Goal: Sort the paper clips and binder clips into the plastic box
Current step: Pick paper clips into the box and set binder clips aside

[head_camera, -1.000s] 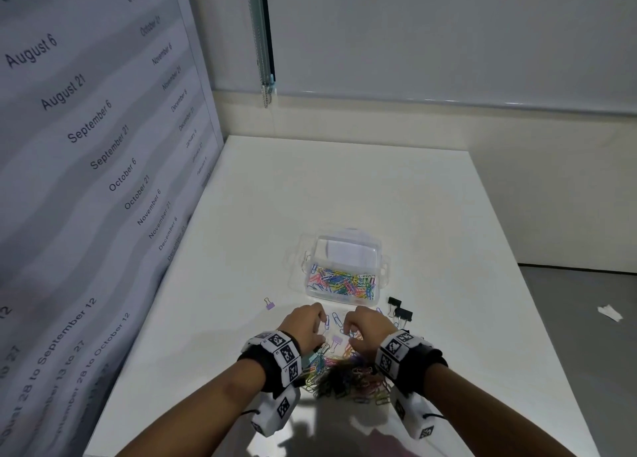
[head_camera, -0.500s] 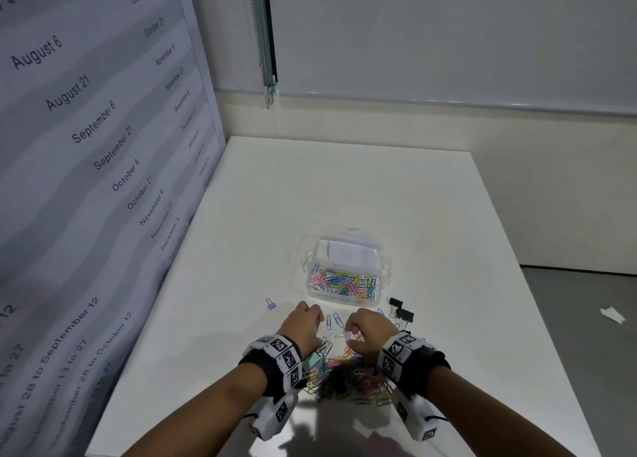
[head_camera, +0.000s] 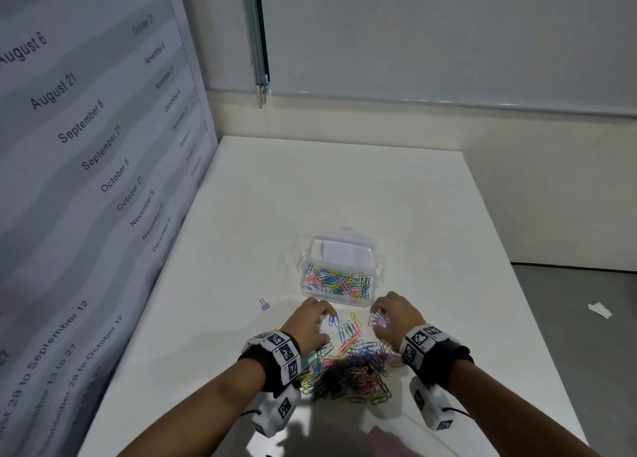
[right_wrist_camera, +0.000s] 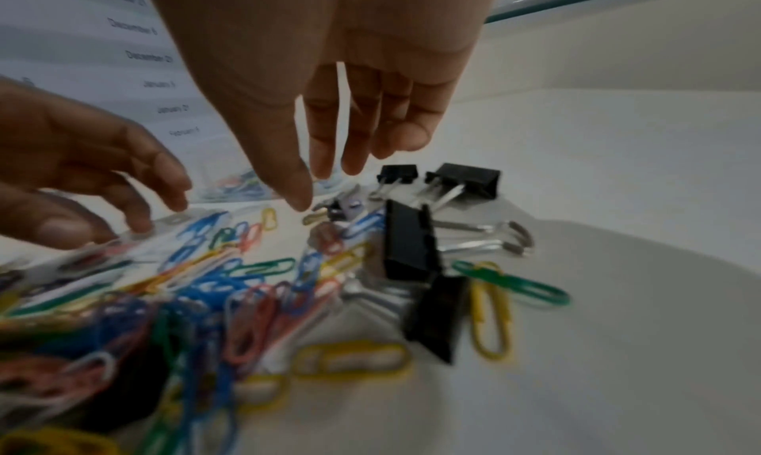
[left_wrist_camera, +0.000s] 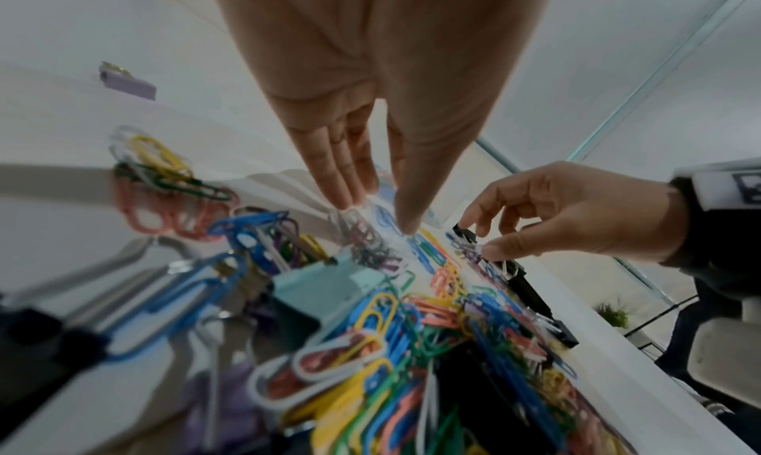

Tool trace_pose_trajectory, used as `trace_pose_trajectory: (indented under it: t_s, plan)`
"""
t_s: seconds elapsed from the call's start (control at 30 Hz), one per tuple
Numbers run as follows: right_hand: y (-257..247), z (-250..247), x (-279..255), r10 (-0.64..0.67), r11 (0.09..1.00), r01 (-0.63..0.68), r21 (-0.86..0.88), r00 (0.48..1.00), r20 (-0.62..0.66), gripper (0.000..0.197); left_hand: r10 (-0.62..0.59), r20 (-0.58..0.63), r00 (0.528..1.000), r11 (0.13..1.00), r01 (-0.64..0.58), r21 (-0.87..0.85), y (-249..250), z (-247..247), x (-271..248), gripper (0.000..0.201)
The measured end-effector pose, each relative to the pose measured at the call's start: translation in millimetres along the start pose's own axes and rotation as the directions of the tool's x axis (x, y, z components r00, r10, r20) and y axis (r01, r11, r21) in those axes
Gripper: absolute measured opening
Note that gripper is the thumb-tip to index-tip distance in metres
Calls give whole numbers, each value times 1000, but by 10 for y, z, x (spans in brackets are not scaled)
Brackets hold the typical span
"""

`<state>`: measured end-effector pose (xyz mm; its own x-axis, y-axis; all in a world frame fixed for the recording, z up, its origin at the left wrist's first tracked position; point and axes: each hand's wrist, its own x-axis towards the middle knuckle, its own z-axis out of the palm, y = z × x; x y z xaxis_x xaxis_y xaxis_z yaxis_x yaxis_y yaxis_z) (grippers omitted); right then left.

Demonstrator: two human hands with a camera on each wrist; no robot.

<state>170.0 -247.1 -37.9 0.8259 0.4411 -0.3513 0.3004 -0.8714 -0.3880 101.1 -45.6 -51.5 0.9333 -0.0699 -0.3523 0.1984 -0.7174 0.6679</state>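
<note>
My left hand (head_camera: 312,322) and right hand (head_camera: 396,315) hover with loose fingers, holding nothing, over the paper clips (head_camera: 348,363) at lower centre, below the plastic box (head_camera: 339,267).

I observe both of my forearms extended forward over the pile of paper clips (head_camera: 348,363), each wrist wearing a black band with marker tiles. My left hand (head_camera: 308,322) sits at the pile's far left edge, palm down, fingers straight and close together, tips lowered to the clips there; it grips nothing. My right hand (head_camera: 396,315) sits at the pile's far right edge, fingers loosely bent and pointing down, thumb and forefinger tips drawn near each other just above the clips. Whether they pinch anything I cannot tell. The hands stand apart, not touching.
</note>
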Motion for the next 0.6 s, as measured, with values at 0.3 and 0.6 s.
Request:
trace_pose_trajectory:
  t_s: [0.3,0.6]
  plan:
    - [-302,132,130,-107,988,136,-80,952,287,77,-107,91,990,982,91,165,-90,-50,-74,61]
    - [-481,299,162,-122,990,136,-21,940,320,66,-111,106,988,974,87,209,-97,-91,-83,45]
